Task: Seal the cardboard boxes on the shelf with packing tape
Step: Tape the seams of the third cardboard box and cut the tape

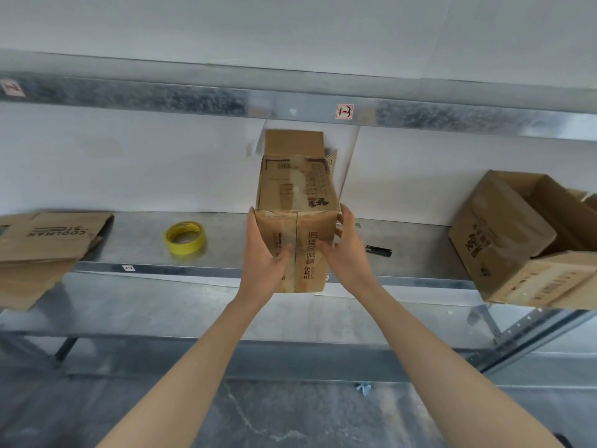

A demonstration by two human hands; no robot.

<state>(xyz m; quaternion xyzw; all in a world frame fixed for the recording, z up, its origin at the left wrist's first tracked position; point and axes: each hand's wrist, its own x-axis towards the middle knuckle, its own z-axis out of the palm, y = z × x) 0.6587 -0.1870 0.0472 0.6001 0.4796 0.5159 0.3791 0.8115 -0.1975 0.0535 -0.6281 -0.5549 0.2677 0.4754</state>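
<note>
A tall brown cardboard box (297,189) stands at the middle of the metal shelf (135,250), its near end flaps closed and its far flap standing up. My left hand (263,257) holds the box's left near edge, thumb across the front face. On the other side, my right hand (347,247) grips the right near edge with its thumb on the front as well. A roll of yellow packing tape (184,237) lies flat on the shelf to the left of the box.
A flattened cardboard box (42,250) lies at the shelf's left end. An open box (523,240) tilts on the right end. A small dark tool (378,250) lies just right of my right hand. Another shelf beam (290,101) runs overhead.
</note>
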